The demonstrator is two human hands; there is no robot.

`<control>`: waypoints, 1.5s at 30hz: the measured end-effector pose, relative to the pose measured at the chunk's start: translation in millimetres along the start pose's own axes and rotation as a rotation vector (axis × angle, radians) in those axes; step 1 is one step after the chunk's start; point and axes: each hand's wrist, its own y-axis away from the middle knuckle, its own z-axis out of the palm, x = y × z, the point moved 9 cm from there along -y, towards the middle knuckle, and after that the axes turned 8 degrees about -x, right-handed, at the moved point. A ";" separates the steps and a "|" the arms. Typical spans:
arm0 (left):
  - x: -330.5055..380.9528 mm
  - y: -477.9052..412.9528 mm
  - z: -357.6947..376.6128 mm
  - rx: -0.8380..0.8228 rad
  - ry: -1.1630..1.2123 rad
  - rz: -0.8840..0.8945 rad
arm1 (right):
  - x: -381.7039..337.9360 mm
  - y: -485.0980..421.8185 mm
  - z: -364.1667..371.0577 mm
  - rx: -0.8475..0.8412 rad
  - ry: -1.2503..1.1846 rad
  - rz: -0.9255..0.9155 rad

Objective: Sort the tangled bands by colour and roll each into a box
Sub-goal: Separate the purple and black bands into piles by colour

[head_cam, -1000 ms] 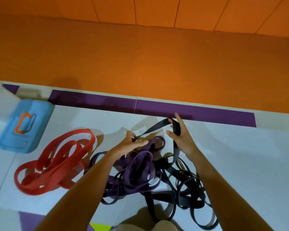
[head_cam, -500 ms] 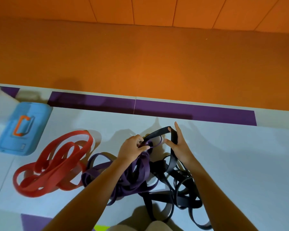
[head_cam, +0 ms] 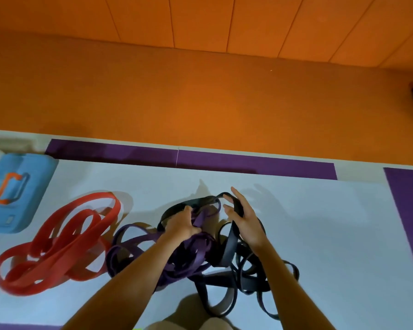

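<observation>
"Purple bands (head_cam: 198, 253) and black bands (head_cam: 229, 248), knotted into one heap at mid-mat: who has hold of what?"

"Left hand (head_cam: 180, 225) is curled round a bunch of purple strands at the top of the heap, with a black loop arching just beyond its knuckles. Right hand (head_cam: 244, 220) stands close beside it, fingers nearly straight. A black strand runs across it between thumb and fingers, but whether it pinches that strand cannot be told."

"And the rest?"

"Red bands (head_cam: 69, 248) lie in a loose pile of their own to the left, just beside the purple, on the white mat (head_cam: 332, 234). A blue box (head_cam: 14, 194) with an orange handle (head_cam: 2, 188) lies flat at the far-left edge, apart from the heap."
</observation>
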 end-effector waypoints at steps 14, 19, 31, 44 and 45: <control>-33.8 87.9 -46.4 -0.006 0.312 0.454 | -16.5 37.5 -23.4 0.382 0.037 -0.049; -63.9 112.6 -91.5 0.291 0.081 0.457 | -34.5 56.2 -30.7 0.484 0.084 -0.114; -91.4 102.1 -67.7 0.454 -0.141 0.192 | -45.3 104.6 -37.2 0.698 0.038 -0.175; -38.7 76.7 31.4 0.124 -0.268 0.127 | -34.6 100.6 -27.0 0.479 0.170 -0.109; -42.3 77.4 27.0 0.167 -0.213 0.157 | -34.3 95.8 -31.0 0.465 0.168 -0.111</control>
